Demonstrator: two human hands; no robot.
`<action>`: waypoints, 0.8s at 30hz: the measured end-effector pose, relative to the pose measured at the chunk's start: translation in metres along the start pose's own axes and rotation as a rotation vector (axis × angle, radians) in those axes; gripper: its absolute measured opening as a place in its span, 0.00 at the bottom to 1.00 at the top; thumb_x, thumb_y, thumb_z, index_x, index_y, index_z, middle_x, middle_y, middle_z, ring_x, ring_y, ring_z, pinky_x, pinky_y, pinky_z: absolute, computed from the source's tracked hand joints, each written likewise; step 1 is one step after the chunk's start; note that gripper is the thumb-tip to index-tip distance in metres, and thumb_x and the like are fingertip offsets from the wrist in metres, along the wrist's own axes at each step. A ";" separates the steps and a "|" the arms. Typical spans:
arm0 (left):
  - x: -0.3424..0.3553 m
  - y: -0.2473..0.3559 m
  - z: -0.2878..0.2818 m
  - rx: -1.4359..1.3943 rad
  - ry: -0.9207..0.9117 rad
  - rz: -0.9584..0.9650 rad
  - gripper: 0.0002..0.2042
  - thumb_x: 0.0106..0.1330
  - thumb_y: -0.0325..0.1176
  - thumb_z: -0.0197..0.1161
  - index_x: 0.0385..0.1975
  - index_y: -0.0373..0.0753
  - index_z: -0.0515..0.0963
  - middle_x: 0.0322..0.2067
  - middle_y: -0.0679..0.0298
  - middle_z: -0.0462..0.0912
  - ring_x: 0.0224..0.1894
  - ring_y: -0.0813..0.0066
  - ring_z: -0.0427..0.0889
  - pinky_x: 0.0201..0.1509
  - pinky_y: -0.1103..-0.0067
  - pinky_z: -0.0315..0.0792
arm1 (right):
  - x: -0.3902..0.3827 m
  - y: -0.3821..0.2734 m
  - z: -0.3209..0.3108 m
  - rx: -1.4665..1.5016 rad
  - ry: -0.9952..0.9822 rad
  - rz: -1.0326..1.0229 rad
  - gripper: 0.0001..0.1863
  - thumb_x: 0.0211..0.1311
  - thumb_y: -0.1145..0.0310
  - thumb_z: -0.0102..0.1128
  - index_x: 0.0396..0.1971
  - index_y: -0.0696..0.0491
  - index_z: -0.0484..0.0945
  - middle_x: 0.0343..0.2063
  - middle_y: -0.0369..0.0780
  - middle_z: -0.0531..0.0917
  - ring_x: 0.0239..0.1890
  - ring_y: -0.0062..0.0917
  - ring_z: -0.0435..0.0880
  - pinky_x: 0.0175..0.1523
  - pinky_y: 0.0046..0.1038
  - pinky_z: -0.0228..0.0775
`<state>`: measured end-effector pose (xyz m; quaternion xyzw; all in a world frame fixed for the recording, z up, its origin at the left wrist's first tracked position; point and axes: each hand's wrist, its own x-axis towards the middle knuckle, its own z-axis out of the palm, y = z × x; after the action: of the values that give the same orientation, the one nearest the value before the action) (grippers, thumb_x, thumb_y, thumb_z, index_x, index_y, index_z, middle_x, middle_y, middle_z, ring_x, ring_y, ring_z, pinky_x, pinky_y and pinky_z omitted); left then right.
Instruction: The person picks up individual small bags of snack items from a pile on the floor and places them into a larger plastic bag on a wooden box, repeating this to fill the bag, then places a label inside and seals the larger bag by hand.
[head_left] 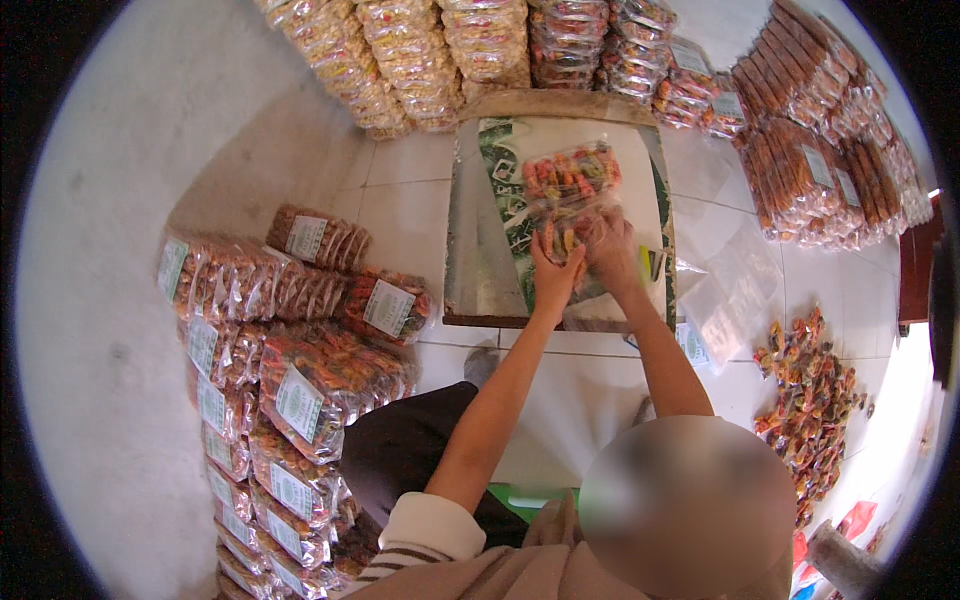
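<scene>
1. The left hand point(557, 270) has thumb and fingers spread against the near pack point(557, 236); I can't tell whether it grips.
2. The right hand point(612, 248) is a blur at that pack's right side, so I can't tell if it's pinching.
3. The far pack point(572, 172) lies on the surface point(478, 270) just beyond both hands, nearer the right, its long axis crosswise, right end slightly farther away.

White-and-green labels point(299, 402) on packed bags point(355, 365) left of the left grip point(556, 272) carry print too small to read.
</scene>
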<state>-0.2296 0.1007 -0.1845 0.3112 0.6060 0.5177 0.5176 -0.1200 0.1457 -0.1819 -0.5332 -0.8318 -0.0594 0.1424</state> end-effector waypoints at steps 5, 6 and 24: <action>0.012 -0.017 0.001 -0.068 -0.027 0.115 0.43 0.55 0.38 0.64 0.63 0.41 0.38 0.51 0.59 0.65 0.33 0.78 0.77 0.31 0.85 0.72 | 0.021 0.015 0.008 0.381 0.178 -0.066 0.20 0.45 0.69 0.59 0.43 0.46 0.71 0.41 0.39 0.74 0.45 0.37 0.68 0.50 0.40 0.56; 0.012 -0.015 0.001 -0.075 -0.041 0.086 0.43 0.55 0.38 0.63 0.63 0.42 0.38 0.51 0.60 0.65 0.34 0.78 0.77 0.32 0.84 0.72 | 0.023 0.016 0.012 0.350 0.201 -0.070 0.20 0.45 0.69 0.59 0.43 0.47 0.71 0.42 0.40 0.74 0.45 0.37 0.69 0.49 0.40 0.57; 0.000 -0.001 0.000 -0.191 0.011 0.027 0.39 0.56 0.36 0.63 0.63 0.44 0.43 0.54 0.57 0.63 0.42 0.72 0.76 0.38 0.80 0.74 | -0.051 -0.038 0.005 0.481 0.264 0.310 0.33 0.57 0.70 0.47 0.62 0.54 0.48 0.61 0.45 0.53 0.64 0.40 0.49 0.65 0.36 0.40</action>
<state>-0.2298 0.1003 -0.1850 0.2657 0.5524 0.5819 0.5345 -0.1353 0.0864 -0.2004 -0.5924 -0.7050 0.0927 0.3787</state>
